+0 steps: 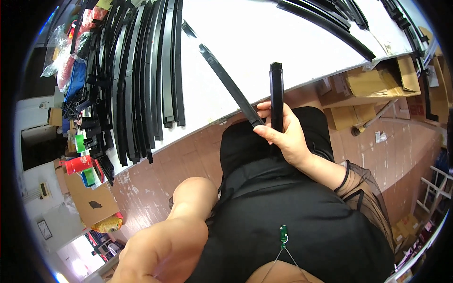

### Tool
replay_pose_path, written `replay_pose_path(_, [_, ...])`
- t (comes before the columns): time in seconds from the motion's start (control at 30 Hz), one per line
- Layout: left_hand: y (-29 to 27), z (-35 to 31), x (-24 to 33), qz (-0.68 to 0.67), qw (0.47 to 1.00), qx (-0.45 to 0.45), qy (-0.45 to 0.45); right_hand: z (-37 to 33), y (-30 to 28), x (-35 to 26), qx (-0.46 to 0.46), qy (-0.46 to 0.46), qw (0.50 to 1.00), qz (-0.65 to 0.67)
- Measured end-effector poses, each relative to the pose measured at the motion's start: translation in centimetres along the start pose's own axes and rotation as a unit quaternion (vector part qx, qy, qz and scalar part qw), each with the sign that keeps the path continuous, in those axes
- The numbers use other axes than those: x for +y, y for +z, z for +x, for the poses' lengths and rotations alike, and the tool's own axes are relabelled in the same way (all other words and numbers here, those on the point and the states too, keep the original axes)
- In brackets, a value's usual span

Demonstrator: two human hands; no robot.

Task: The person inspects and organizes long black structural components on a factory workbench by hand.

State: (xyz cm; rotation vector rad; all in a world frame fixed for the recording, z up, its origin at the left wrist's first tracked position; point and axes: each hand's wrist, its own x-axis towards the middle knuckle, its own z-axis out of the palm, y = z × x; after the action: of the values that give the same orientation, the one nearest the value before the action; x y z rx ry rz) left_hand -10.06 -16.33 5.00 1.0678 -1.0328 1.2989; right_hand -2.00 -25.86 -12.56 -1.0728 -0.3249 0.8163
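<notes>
My right hand (pixel 290 139) is closed around black plastic strips in front of my lap. One long, thin strip (pixel 229 87) slants up and left from my thumb, its far part over the white table. A shorter, thicker black strip (pixel 276 92) stands between my fingers and thumb, pointing away from me. Whether the two join inside my grip I cannot tell. Bare skin of my left arm (pixel 165 245) shows at the lower left, but my left hand cannot be seen. A short black piece (pixel 189 30) lies on the table beyond the slanting strip.
Long black strips (pixel 148 75) lie side by side on the left of the white table (pixel 222 23); more strips (pixel 325 26) lie at the far right. Cardboard boxes (pixel 377 85) stand right of the table. A red roll (pixel 78 164) and blue basket (pixel 75 80) are at left.
</notes>
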Motion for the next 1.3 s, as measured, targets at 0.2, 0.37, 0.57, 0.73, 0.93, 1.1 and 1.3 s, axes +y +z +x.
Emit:
replay_pose_path(0.2, [0.0,0.3,-0.5,0.087,0.971,0.080,0.209,-0.2,-0.1,0.0,-0.009,0.039,0.999,-0.012])
replay_pose_path(0.37, [0.2,0.5,-1.0,0.018,0.986,0.037,0.160,0.1,-0.3,0.0,-0.003,0.063,0.997,0.051])
replay_pose_path(0.57, [0.2,-0.9,1.3,0.051,0.996,0.063,-0.046,0.2,-0.4,-0.7,-0.021,0.088,0.992,0.089])
replay_pose_path(0.73, [-4.8,-4.7,0.0,0.427,0.874,0.086,-0.216,0.2,-0.6,-0.5,-0.044,0.091,0.986,0.135])
replay_pose_path(0.93, [-8.9,-9.5,-4.6,0.508,0.733,0.104,-0.440,0.1,-1.3,-0.1,-0.047,0.092,0.983,0.154])
replay_pose_path(1.1, [-8.9,-9.8,-6.2,0.313,0.732,0.196,-0.573,0.0,-1.6,0.0,-0.054,0.091,0.983,0.149])
replay_pose_path(1.3, [-9.8,-10.5,-7.4,0.338,0.701,0.197,-0.596,0.7,-1.7,-0.4,-0.056,0.099,0.985,0.127])
